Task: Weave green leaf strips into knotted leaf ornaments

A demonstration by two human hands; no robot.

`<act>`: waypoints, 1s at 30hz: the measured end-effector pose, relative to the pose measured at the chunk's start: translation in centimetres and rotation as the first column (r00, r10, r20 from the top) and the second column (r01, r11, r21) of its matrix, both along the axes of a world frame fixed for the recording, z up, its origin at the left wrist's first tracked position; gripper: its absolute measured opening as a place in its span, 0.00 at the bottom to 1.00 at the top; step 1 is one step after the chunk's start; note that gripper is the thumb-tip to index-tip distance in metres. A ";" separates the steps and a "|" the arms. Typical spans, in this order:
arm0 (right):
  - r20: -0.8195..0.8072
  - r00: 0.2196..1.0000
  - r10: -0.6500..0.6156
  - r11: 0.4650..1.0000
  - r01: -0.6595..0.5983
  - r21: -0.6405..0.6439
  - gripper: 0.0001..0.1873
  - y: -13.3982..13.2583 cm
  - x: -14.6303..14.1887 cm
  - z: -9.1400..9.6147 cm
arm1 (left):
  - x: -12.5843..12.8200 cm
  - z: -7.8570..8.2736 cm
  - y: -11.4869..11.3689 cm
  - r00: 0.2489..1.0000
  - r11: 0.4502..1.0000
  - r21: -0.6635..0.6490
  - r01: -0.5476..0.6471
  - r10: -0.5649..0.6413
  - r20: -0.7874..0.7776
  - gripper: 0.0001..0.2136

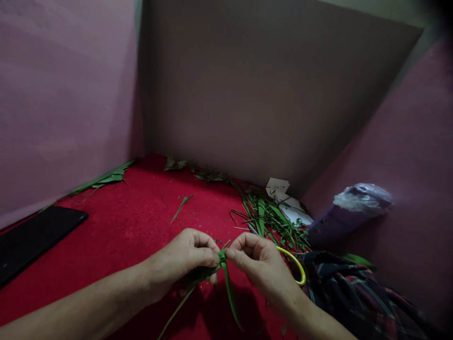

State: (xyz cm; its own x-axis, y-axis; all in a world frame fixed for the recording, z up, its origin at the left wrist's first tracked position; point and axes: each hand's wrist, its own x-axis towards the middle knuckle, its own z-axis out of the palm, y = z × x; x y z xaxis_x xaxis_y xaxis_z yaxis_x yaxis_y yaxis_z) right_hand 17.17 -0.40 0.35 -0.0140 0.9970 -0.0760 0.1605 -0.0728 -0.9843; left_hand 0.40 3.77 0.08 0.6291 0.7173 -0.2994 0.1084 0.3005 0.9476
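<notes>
Centrally, a folded green leaf piece (222, 258) was held above a red surface (134, 236), between the person's two hands. The left hand (189, 257) grasped it from one side, thumb pressed over the fold and the fingers partly hidden beneath; the right hand (260, 257) appeared to pinch its opposite edge between thumb and forefinger. One long green blade (230, 295) hung below the fold, and a thinner strand (177, 311) trailed toward the lower left. As a matter of technique, the left thumb was probably best kept firm as an anchor, lest the fold spring open, while the right fingertips drew with light, even tension along the fibres; a sharp sideways tug would have risked splitting the leaf. The hanging blade was best left untwisted and clear of both wrists. Beyond the right hand lay a heap of leaves and stems (261, 215); just beside it showed a yellow loop (300, 266), partly hidden. A dark plaid cloth (347, 288) lay at right, a flat black object (42, 238) at far left.
</notes>
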 end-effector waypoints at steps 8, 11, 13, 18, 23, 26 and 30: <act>-0.013 1.000 0.013 1.000 -0.013 0.004 0.16 0.0 0.0 0.4 | 0.1 0.1 -0.2 1.000 1.000 -0.017 0.011 -0.011 0.001 0.08; -0.021 0.999 0.024 1.000 -0.024 0.006 0.16 -0.1 0.0 0.3 | 0.1 0.2 -0.2 1.000 1.000 0.003 0.011 -0.011 -0.007 0.10; -0.017 0.999 0.029 0.999 -0.029 0.016 0.15 -0.1 0.1 0.2 | 0.1 0.2 -0.1 1.000 1.000 0.016 0.009 -0.009 -0.023 0.09; 0.019 0.999 0.038 0.999 -0.039 0.029 0.13 0.0 0.1 0.1 | 0.0 -0.2 0.0 1.000 1.000 0.021 0.011 -0.010 -0.007 0.08; 0.065 0.998 0.019 0.998 -0.024 0.066 0.11 -0.3 -0.1 0.2 | -0.1 -0.1 0.0 0.999 1.000 0.007 0.022 -0.022 -0.027 0.06; 0.106 0.994 0.016 0.992 -0.029 0.122 0.10 -0.6 -0.2 0.2 | -0.1 0.1 0.0 0.999 1.000 0.012 0.028 -0.027 -0.045 0.05; 0.131 0.990 0.042 0.992 -0.057 0.113 0.10 -0.6 0.0 0.2 | -0.1 0.0 -0.1 0.998 0.999 0.036 0.032 -0.030 -0.059 0.03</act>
